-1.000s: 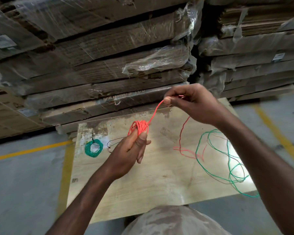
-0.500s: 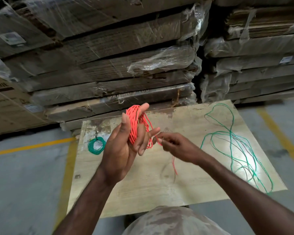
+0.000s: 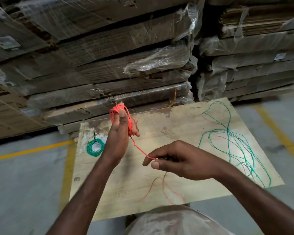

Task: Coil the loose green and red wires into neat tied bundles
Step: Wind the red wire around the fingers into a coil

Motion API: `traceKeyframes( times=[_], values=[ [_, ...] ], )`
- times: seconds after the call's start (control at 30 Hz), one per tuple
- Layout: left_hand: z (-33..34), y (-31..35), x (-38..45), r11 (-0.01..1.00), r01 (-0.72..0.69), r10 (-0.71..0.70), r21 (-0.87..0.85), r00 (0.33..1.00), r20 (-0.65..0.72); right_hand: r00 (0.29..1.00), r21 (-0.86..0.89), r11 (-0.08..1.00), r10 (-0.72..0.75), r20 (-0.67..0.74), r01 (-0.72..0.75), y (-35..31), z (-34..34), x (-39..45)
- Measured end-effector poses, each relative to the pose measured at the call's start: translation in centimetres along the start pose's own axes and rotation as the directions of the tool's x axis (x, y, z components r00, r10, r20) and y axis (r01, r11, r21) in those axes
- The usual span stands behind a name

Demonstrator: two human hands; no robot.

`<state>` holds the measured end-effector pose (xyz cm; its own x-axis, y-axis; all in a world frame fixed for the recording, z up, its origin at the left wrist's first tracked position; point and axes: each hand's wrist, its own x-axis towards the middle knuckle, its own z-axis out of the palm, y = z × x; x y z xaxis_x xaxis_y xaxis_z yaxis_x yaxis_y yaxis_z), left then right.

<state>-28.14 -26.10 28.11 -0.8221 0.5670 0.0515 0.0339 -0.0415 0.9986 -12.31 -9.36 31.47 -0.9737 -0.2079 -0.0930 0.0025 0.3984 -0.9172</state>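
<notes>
Red wire (image 3: 120,121) sits mostly wound as a coil around the upright fingers of the left hand (image 3: 117,138), which holds it above the desk (image 3: 176,126), while the right hand (image 3: 178,161) pinches the taut strand just below and a short loose tail (image 3: 166,189) trails on the board. Winding looks nearly done, so the next move likely calls for wrapping that tail on and tying it off. Beyond lie a finished green bundle (image 3: 95,147) at left and loose green wire (image 3: 236,145) at right, uncoiled.
</notes>
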Motion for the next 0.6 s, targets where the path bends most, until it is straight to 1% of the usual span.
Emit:
traceKeyframes(
  times=[0.07,0.1,0.2,0.27,0.33,0.4,0.47,0.6],
  values=[
    [-0.2,-0.9,-0.1,0.995,-0.005,0.005,0.099,1.0,-0.002,0.999,-0.024,0.999,-0.032,0.002,0.032,-0.7,-1.2,-0.5],
    [-0.3,-1.2,-0.4,0.988,0.008,-0.011,0.155,1.0,0.019,0.999,-0.045,0.998,-0.043,-0.009,0.043,-1.0,-2.0,-0.5],
    [-0.5,-2.0,-1.5,0.935,0.036,-0.099,0.354,0.982,0.162,0.992,-0.112,0.991,-0.085,-0.095,0.075,-1.5,-4.9,-0.1],
    [-0.3,-2.1,-2.3,0.912,0.07,-0.185,0.405,0.95,0.252,0.981,-0.123,0.989,-0.103,-0.162,0.084,-1.4,-6.8,0.6],
    [0.1,-2.1,-3.2,0.931,0.096,-0.217,0.352,0.922,0.322,0.972,-0.123,0.99,-0.099,-0.215,0.074,-0.8,-8.5,1.7],
    [0.9,-1.9,-4.0,0.965,0.079,-0.179,0.252,0.895,0.408,0.959,-0.102,0.993,-0.086,-0.271,0.06,0.2,-9.8,2.7],
    [1.6,-1.2,-4.7,0.983,0.098,-0.158,0.156,0.88,0.449,0.947,-0.073,0.996,-0.079,-0.311,0.059,1.4,-10.4,3.9],
    [2.0,0.1,-5.2,0.984,0.167,-0.175,0.063,0.837,0.518,0.941,0.073,0.992,-0.076,-0.329,0.106,3.4,-9.4,5.6]
  ],
)
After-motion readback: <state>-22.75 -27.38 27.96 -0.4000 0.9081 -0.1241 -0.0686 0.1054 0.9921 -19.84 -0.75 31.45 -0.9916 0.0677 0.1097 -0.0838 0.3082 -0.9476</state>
